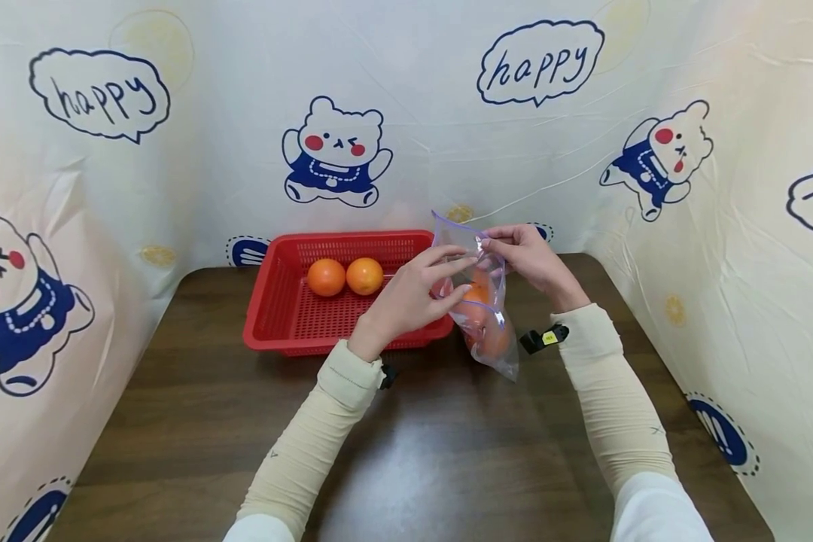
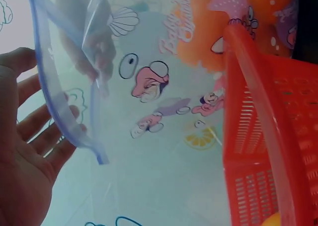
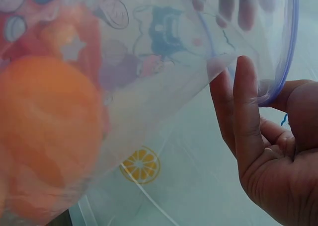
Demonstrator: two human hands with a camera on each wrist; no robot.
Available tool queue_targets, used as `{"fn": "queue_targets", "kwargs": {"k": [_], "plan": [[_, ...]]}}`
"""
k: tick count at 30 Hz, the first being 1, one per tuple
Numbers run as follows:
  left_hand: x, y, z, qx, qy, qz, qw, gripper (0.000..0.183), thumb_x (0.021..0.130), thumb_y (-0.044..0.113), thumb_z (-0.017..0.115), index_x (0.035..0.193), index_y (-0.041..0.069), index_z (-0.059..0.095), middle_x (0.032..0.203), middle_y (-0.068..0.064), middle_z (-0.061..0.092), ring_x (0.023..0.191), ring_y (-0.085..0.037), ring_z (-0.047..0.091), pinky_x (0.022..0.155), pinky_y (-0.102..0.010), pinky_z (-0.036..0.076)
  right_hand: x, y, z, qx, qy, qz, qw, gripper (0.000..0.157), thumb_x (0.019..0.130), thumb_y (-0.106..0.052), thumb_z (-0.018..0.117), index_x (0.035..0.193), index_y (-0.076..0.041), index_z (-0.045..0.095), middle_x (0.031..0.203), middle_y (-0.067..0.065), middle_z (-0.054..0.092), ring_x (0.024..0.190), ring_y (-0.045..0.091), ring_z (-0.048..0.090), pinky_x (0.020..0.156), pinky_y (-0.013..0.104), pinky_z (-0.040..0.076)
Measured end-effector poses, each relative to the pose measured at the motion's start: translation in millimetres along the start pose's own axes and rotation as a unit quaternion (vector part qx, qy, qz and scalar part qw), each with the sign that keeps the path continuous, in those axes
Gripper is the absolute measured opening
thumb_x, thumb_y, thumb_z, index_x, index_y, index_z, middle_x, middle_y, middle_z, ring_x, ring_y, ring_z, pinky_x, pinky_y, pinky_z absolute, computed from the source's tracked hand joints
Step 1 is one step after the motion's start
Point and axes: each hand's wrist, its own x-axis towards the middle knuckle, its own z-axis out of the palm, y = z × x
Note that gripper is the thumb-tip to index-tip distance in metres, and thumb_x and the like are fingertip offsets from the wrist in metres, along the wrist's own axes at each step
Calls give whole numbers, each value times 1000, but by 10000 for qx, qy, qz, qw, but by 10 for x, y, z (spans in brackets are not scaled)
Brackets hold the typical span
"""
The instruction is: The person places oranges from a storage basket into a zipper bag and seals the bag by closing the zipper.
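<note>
A clear zip bag (image 1: 500, 360) with a purple zip edge and printed cartoons hangs upright just right of the red basket, its lower part holding oranges (image 1: 477, 301). My right hand (image 1: 531, 260) pinches the bag's upper right corner by the zip; the right wrist view shows thumb and finger at that edge (image 3: 284, 69). On the bag's other side, my left hand (image 1: 409, 293) has its fingers stretched out against the plastic near the mouth. In the left wrist view those fingers (image 2: 37, 126) lie loosely behind the zip edge, gripping nothing that shows.
The red plastic basket (image 1: 318, 324) stands at the back of the brown wooden table (image 1: 196, 421). Inside it lie two oranges, one left (image 1: 326, 278) and one right (image 1: 364, 276). Behind hangs a pale curtain (image 1: 427, 135) with bear prints.
</note>
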Motion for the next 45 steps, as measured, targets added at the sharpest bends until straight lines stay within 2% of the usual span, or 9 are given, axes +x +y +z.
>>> {"fn": "queue_targets", "kwargs": {"k": [7, 11, 15, 21, 26, 32, 39, 45], "plan": [[-124, -129, -92, -415, 830, 23, 9957, 41, 93, 13, 73, 133, 9, 68, 137, -12, 62, 125, -21, 60, 104, -34, 52, -15, -9, -22, 27, -36, 54, 10000, 41, 105, -9, 54, 135, 18, 50, 91, 3, 76, 74, 13, 75, 62, 26, 61], [-214, -240, -158, -438, 1098, -256, 9927, 38, 95, 14, 71, 133, 8, 68, 134, -11, 64, 125, -22, 61, 103, -36, 53, -14, 3, -33, 49, -16, 66, 10000, 38, 105, -8, 54, 133, 17, 52, 88, 2, 75, 73, 13, 76, 62, 26, 61], [-310, -379, -204, -197, 1173, -590, 9911, 37, 95, 14, 69, 132, 8, 68, 132, -9, 65, 122, -22, 62, 103, -37, 53, -10, 11, -38, 54, -37, 45, 10000, 38, 105, -8, 54, 133, 17, 52, 88, 2, 76, 74, 15, 76, 62, 27, 61], [-445, -564, -244, -112, 1045, -1066, 9887, 36, 96, 15, 67, 132, 9, 68, 132, -10, 64, 121, -24, 62, 105, -40, 52, -10, 20, -39, 34, -65, 26, 10000, 38, 104, -10, 55, 132, 17, 53, 88, 1, 75, 76, 16, 76, 63, 26, 61], [-537, -674, -252, -58, 924, -1474, 9847, 37, 96, 15, 66, 132, 9, 68, 133, -11, 64, 123, -26, 62, 106, -41, 51, -8, 42, -40, -2, -77, 11, 10000, 38, 104, -10, 55, 132, 16, 53, 87, 0, 75, 74, 12, 75, 63, 27, 61], [-665, -833, -285, -28, 726, -1919, 9787, 39, 96, 16, 66, 134, 9, 66, 136, -12, 62, 124, -27, 60, 107, -45, 50, -1, 52, -35, -55, -76, -18, 10000, 37, 104, -11, 56, 131, 14, 55, 88, 1, 75, 76, 15, 76, 64, 28, 62], [-830, -1014, -346, 200, 470, -2606, 9641, 41, 96, 18, 68, 136, 10, 65, 139, -11, 59, 125, -28, 57, 107, -48, 49, -9, 37, -15, 61, -90, -4, 9999, 36, 104, -10, 56, 131, 14, 55, 88, 1, 76, 75, 15, 76, 63, 27, 61], [-938, -1134, -384, 736, 37, -3131, 9469, 48, 96, 23, 69, 140, 5, 60, 142, -14, 55, 127, -32, 53, 110, -53, 46, -1, 38, -1, 93, -87, 42, 9999, 37, 104, -9, 55, 132, 16, 53, 89, 0, 76, 74, 13, 76, 63, 26, 61]]}}
